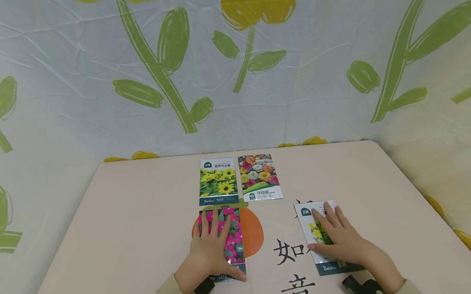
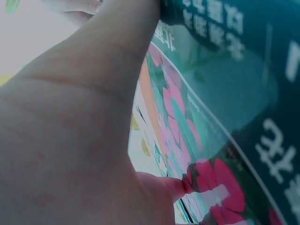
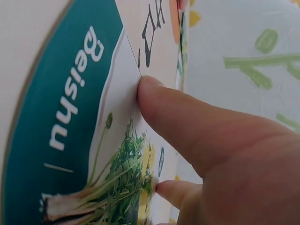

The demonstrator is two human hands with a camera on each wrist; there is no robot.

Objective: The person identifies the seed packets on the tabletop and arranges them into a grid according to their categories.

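My left hand (image 1: 209,253) lies spread, fingers straight, on a seed packet with pink flowers (image 1: 235,242); its thumb reaches the packet's lower right edge. My right hand (image 1: 342,239) rests with extended fingers on a white seed packet with yellow flowers (image 1: 316,237), which sits slightly tilted on the table. In the right wrist view, the thumb touches this packet's edge beside its dark green "Beishu" band (image 3: 70,93). Behind the hands, a sunflower seed packet (image 1: 217,181) and a packet with multicoloured blooms (image 1: 260,177) lie side by side.
The pale table mat (image 1: 141,208) bears an orange round print (image 1: 253,232) and black written characters (image 1: 290,251). A white cloth with flower prints (image 1: 282,107) hangs behind the table and along its sides. Dark wrist straps sit near both sleeves.
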